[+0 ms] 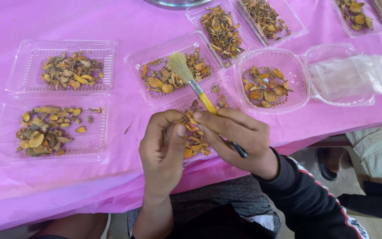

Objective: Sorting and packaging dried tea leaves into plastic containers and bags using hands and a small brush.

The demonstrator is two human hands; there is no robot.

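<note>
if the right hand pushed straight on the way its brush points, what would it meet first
Probably the dried orange slices in the clear tray just beyond the right hand; the brush bristles already hover over them, though height is unclear.

Right arm: black sleeve, red-white stripes; left arm bare; grey trousers.

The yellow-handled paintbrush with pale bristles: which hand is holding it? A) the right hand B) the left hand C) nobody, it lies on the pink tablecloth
A: the right hand grips the yellow-handled paintbrush, bristles up over a clear plastic tray of dried orange slices.
</note>
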